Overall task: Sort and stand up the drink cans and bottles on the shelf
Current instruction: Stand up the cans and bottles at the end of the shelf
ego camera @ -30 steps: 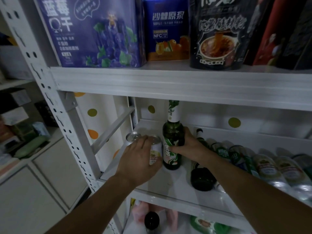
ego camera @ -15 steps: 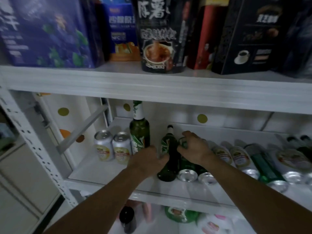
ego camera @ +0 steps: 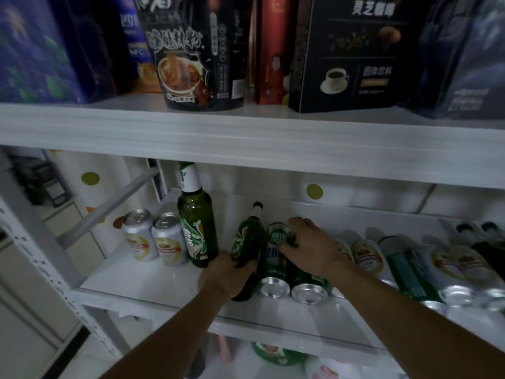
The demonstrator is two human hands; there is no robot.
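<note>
On the white shelf [ego camera: 153, 283], two silver-and-yellow cans [ego camera: 153, 239] and a tall green bottle [ego camera: 196, 220] stand upright at the left. To their right a smaller green bottle [ego camera: 247, 236] lies with its neck pointing to the back. My left hand [ego camera: 224, 277] grips its lower body. Beside it two green cans lie with their silver bottoms towards me. My right hand [ego camera: 311, 247] curls its fingers and thumb round the far end of the left green can [ego camera: 274, 263]. The second green can [ego camera: 308, 291] lies partly under my right wrist.
Several more cans [ego camera: 366, 255] and dark bottles [ego camera: 486, 236] lie on their sides along the right of the shelf. The upper shelf board [ego camera: 246, 143] hangs close above, loaded with boxes. A slanted brace [ego camera: 109, 206] crosses the left end. More drinks lie on the shelf below.
Both hands left the standing cans and upright bottle and moved right. My left hand now grips the lying bottle and my right hand has settled on the green can.
</note>
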